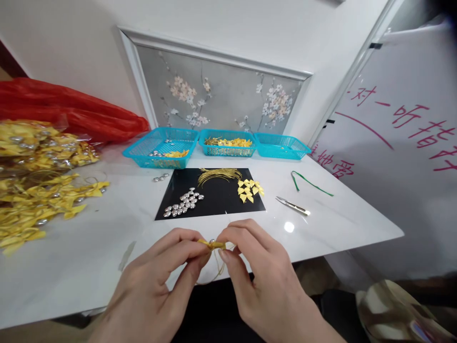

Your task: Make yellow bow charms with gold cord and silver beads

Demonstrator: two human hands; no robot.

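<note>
My left hand (167, 271) and my right hand (257, 267) meet at the table's front edge, both closed in a pinch. Between them they hold a small yellow ribbon bow (214, 245), one end in each hand. A silver bead shows at the bow's middle, and a thin gold cord (218, 271) hangs below it. Beyond the hands lies a black mat (214, 200). On it are silver beads (183, 202) at the left, a bundle of gold cords (219, 175) at the back, and folded yellow ribbon pieces (249, 189) at the right.
Three blue baskets (160, 159) stand along the wall, two with beads or yellow pieces. Finished-looking yellow bows (50, 200) pile up at left beside red cloth (71, 107). Tweezers (293, 206) and a green cord (310, 186) lie right. A whiteboard (392, 190) stands at the far right.
</note>
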